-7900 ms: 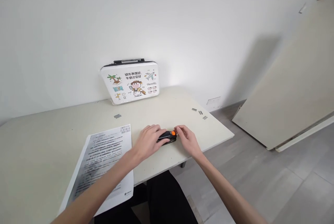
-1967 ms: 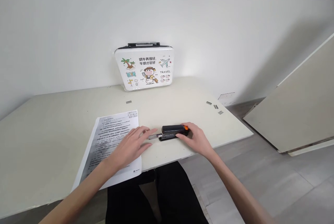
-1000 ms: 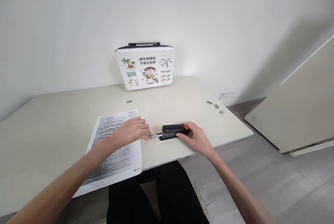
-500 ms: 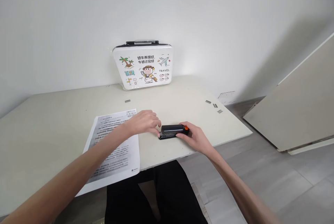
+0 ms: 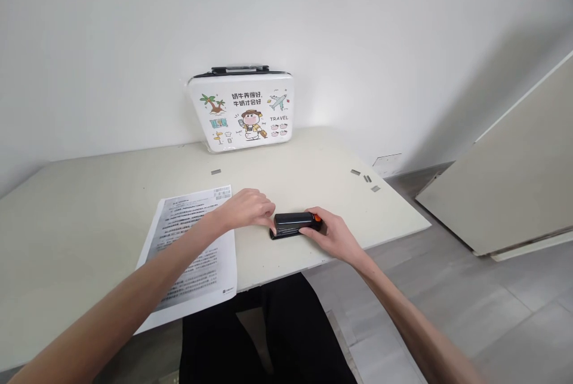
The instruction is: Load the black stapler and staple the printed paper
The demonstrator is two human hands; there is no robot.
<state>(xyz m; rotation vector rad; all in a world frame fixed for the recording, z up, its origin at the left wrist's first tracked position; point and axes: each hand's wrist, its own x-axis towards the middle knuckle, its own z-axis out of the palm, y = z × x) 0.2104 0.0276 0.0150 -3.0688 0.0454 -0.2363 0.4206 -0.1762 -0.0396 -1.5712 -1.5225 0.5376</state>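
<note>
A black stapler with an orange rear end lies flat on the cream table, near its front edge. My right hand grips the stapler's rear half from the near side, fingers curled over it. My left hand is at the stapler's front end, fingers bent and pressed together, their tips against its nose. Just left of that hand lies a printed paper sheet, which hangs slightly over the table's front edge.
A white cartoon-printed case with a black handle stands against the wall at the back. Small strips of staples lie at the right and one behind the paper. A large pale board leans at the right above a grey floor.
The metal staple tray that stuck out of the stapler's front one second ago is now pushed in. My left hand moved right to the stapler's nose; my right hand kept its grip.
</note>
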